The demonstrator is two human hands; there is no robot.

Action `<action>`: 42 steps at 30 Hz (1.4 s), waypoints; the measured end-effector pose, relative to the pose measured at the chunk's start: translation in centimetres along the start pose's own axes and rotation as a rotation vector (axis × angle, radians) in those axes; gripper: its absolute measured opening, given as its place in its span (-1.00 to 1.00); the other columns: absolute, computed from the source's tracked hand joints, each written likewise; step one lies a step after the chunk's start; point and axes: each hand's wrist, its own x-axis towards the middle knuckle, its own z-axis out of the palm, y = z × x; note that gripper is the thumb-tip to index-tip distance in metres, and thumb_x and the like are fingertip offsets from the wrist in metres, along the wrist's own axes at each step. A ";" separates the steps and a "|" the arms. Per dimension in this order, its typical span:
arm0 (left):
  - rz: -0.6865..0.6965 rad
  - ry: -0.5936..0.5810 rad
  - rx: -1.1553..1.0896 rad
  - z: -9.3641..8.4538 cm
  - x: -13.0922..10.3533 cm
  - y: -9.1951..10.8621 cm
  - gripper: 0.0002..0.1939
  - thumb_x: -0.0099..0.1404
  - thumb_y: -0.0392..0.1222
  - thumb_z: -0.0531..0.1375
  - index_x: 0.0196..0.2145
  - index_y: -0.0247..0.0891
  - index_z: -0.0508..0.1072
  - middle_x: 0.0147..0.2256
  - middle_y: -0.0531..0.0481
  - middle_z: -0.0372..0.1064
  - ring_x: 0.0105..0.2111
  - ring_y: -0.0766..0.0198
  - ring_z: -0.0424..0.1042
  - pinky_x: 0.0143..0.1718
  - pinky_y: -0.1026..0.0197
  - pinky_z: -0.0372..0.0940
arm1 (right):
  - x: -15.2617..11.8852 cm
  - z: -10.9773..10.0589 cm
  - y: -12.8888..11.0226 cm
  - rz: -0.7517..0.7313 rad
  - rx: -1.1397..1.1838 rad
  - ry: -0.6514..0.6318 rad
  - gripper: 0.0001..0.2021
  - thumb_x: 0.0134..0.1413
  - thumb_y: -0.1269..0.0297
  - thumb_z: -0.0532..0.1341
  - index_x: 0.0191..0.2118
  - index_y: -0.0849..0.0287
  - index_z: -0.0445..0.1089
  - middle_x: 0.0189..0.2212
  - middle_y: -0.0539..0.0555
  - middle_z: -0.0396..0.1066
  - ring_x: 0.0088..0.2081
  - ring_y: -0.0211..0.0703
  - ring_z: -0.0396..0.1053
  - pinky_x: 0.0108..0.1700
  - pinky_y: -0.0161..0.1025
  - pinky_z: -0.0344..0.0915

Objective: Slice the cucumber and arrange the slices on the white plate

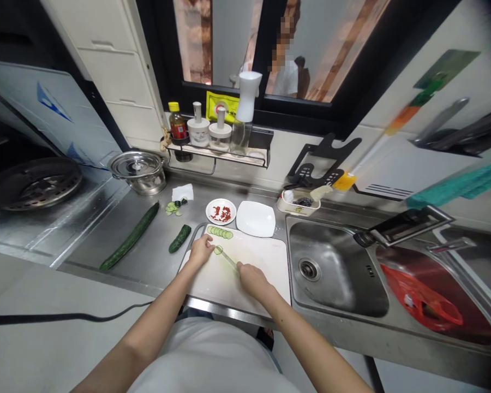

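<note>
My right hand point(253, 279) is wrapped around the handle of a knife point(230, 262), its blade angled up and left over the white cutting board point(262, 262). A pale cucumber slice point(218, 250) is at the blade's tip. Close beside it, my left hand point(202, 249) has its fingers curled in at the board's left side; whatever they may hold is hidden. A row of cucumber slices point(220, 232) lies along the board's far edge. Left of the board rest a cut piece of cucumber point(180, 238) and a long whole cucumber point(130, 237).
Behind the board stand a plate of chopped red pieces point(221, 211) and a white square plate point(256, 219). Cucumber scraps point(173, 208) and a lidded steel pot point(141, 172) are further left. At right is the sink point(335, 273), with a red plastic bag point(421, 300) in its second basin.
</note>
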 end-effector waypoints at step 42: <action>0.090 -0.033 0.115 0.0 -0.6 -0.1 -0.75 0.20 -0.23 0.17 -0.13 -0.24 0.44 -0.35 -0.01 0.44 -0.27 0.20 0.42 -0.22 0.23 0.21 | -0.5 0.5 1.2 0.003 -0.086 0.110 -0.68 0.22 0.54 -0.09 -0.05 0.29 0.32 -0.26 0.26 0.48 -0.17 -0.02 0.46 -0.23 -0.24 0.27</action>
